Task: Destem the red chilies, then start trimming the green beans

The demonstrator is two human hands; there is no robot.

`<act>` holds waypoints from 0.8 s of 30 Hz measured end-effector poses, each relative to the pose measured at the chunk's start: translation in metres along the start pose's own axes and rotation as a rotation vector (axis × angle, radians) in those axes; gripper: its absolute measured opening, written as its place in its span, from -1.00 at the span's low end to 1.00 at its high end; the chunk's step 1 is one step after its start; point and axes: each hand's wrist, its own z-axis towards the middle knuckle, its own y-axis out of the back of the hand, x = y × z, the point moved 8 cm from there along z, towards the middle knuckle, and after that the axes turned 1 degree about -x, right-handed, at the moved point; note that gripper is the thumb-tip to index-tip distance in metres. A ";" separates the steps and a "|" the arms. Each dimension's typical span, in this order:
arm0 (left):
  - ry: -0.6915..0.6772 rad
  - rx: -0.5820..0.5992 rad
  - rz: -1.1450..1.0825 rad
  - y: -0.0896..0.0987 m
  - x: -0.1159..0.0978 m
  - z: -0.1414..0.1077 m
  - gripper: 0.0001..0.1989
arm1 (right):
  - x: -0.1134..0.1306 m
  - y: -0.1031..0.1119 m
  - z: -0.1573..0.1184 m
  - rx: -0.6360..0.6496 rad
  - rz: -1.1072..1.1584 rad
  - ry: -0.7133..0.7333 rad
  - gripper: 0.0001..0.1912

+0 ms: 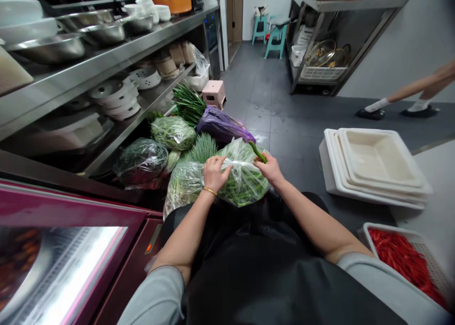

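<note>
A clear plastic bag of green vegetables (245, 187) sits in front of me, its top gathered and tied. My left hand (215, 173) pinches the bag's gathered plastic on the left side. A long green pepper (257, 152) points up and to the left from my right hand (270, 167), whose closed fingers are also at the bag's plastic. Beside the bag, under my left wrist, lies another clear bag (185, 187). Behind are a purple bag (222, 123) and a bundle of long green stalks (188, 102).
Metal shelving (106, 54) with bowls runs along the left, above more bagged vegetables. Stacked white tubs (384, 159) and a basket of red peppers (401, 254) stand at right. A person's legs (408, 90) show at far right. A pink stool (214, 93) stands ahead.
</note>
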 end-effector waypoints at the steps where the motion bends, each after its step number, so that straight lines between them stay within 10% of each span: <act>1: 0.007 0.034 0.013 -0.006 -0.003 0.005 -0.62 | 0.006 -0.007 0.009 -0.009 -0.135 0.037 -0.73; 5: 0.041 0.009 0.083 -0.016 0.000 0.006 -0.45 | -0.007 -0.031 0.026 0.168 -0.314 -0.105 -0.76; 10: -0.059 -0.166 -0.059 -0.005 -0.011 -0.020 -0.66 | -0.035 -0.027 -0.003 0.109 0.527 -0.411 -0.65; 18: 0.291 0.244 -0.683 -0.080 -0.009 -0.001 -0.71 | -0.032 -0.050 -0.035 0.113 0.775 -0.448 -0.64; 24: 0.533 0.217 -1.000 -0.099 0.011 0.002 -0.72 | -0.026 0.007 -0.012 -0.037 0.715 -0.330 -0.61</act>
